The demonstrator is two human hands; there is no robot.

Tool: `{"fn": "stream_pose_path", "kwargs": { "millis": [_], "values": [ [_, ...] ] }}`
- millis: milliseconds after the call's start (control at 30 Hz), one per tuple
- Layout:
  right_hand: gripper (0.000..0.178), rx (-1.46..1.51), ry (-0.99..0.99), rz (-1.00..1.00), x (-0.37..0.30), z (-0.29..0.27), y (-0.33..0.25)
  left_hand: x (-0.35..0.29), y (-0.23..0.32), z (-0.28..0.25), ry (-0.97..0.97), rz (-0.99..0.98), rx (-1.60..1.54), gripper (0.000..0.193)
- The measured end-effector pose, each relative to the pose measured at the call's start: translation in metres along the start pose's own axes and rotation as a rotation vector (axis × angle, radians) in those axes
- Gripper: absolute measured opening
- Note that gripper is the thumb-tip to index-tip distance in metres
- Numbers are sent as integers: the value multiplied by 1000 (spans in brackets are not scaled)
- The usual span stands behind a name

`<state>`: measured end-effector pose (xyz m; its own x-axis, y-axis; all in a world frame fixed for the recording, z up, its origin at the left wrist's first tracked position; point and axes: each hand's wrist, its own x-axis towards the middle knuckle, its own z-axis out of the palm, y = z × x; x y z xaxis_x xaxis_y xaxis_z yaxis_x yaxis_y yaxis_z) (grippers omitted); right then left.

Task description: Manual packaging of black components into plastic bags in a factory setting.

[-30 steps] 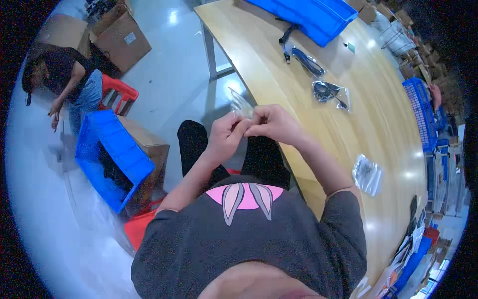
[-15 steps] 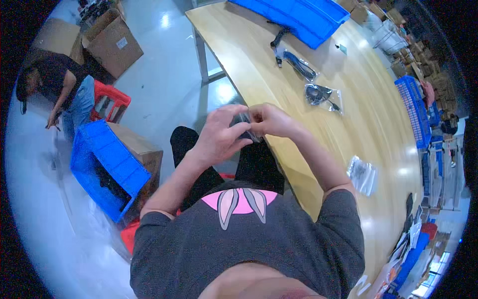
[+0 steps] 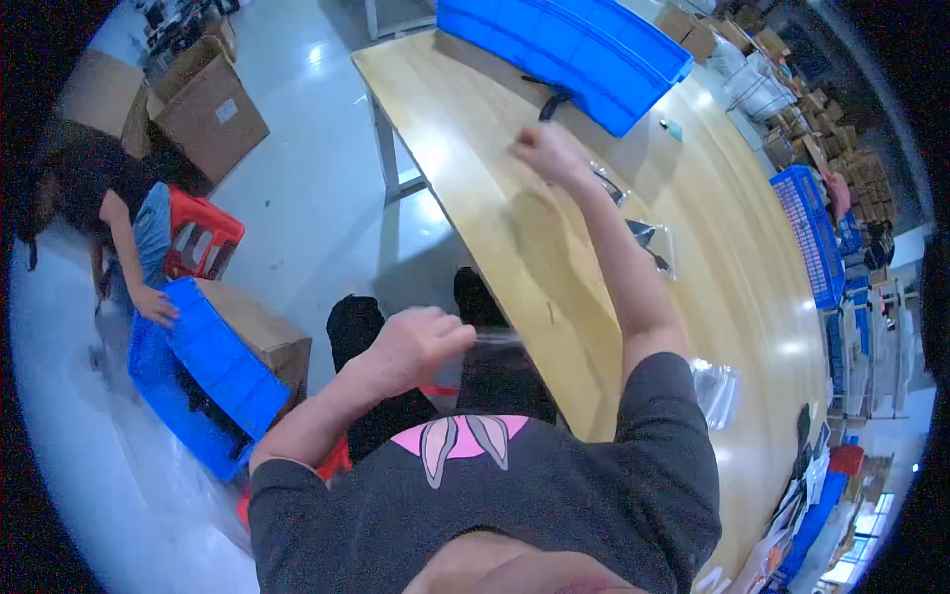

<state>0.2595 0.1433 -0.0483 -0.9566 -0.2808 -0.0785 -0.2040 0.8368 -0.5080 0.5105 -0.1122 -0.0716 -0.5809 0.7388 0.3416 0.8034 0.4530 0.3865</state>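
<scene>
My left hand [image 3: 414, 348] is closed on a clear plastic bag [image 3: 503, 342], held above my lap beside the table edge. The bag is see-through and slightly smeared, so its contents cannot be made out. Out over the table reaches my right hand [image 3: 550, 156], its fingers curled in and blurred. Just beyond it lies a black cable [image 3: 554, 102], running down to the hand from beside the blue bin; whether the fingers grip it is hidden. Under and beside my right forearm lie a bagged cable [image 3: 612, 185] and another bagged black cable [image 3: 648, 241], both partly covered.
A large blue bin [image 3: 574, 49] stands at the table's far end. Clear bags [image 3: 714, 392] lie on the wooden table [image 3: 752, 247] to the right. At left, another person's hand [image 3: 155, 305] touches a blue bin [image 3: 223, 356] beside a carton; a red stool [image 3: 203, 233] stands behind.
My hands have parted. The right has left the bag and swung far out over the table toward the black cable; the left keeps the bag, lower now. The other person reaches to the left bin.
</scene>
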Motion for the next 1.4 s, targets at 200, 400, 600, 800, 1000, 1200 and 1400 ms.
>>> {"fn": "stream_pose_path", "kwargs": {
  "millis": [200,400,600,800,1000,1200,1400],
  "values": [
    [34,-566,215,194,63,25,63,-17,-36,20,59,-377,-256,14],
    [31,-696,163,-170,98,1,53,-30,-59,46,108,-513,-334,20],
    [43,-252,99,-158,169,14,61,-45,-62,64,74,-749,-514,18],
    [38,-358,471,-20,159,8,107,-42,-59,63,154,-729,-465,15],
    [42,-237,66,80,141,-14,88,-61,-63,52,188,-711,-389,4],
    [34,-411,329,-33,100,33,82,-32,-35,37,209,-723,-285,11],
    [30,-49,-1,-258,30,15,6,-28,-19,10,191,-672,-188,12]
  ]
}}
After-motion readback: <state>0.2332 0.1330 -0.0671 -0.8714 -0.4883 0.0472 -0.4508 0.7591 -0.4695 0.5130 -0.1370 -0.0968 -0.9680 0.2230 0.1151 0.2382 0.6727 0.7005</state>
